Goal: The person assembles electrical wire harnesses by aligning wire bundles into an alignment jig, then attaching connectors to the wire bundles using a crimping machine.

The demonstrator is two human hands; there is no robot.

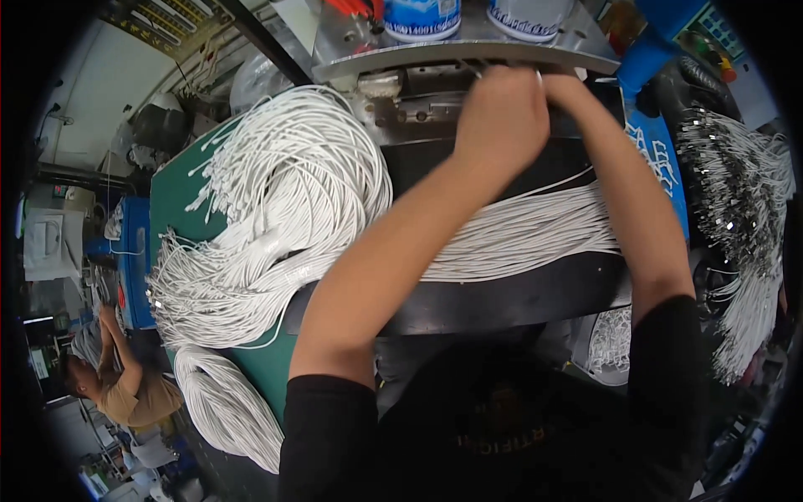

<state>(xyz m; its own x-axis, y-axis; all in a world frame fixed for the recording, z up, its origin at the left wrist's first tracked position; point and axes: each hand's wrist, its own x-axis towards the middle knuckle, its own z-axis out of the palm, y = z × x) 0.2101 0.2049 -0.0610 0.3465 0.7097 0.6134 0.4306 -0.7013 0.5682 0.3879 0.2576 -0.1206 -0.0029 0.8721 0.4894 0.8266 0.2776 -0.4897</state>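
Note:
My left hand (504,117) is raised at the far side of the work surface, in front of a metal machine part (416,120). Its fingers are curled closed, slightly blurred, and whatever they grip is too small to make out. My right hand (562,89) meets it from the right; its fingers are hidden behind the left hand. Beneath my forearms, a long bundle of thin white cables (523,234) lies across a black curved tabletop (468,311). One loose cable runs slightly apart above the bundle.
A big looped heap of white cables (309,159) covers the green mat (180,188) at left, with another coil (226,402) nearer. Two tubs (422,18) stand on the metal shelf above my hands. Cables with metal ends (736,209) hang at right. A person (134,389) works far left.

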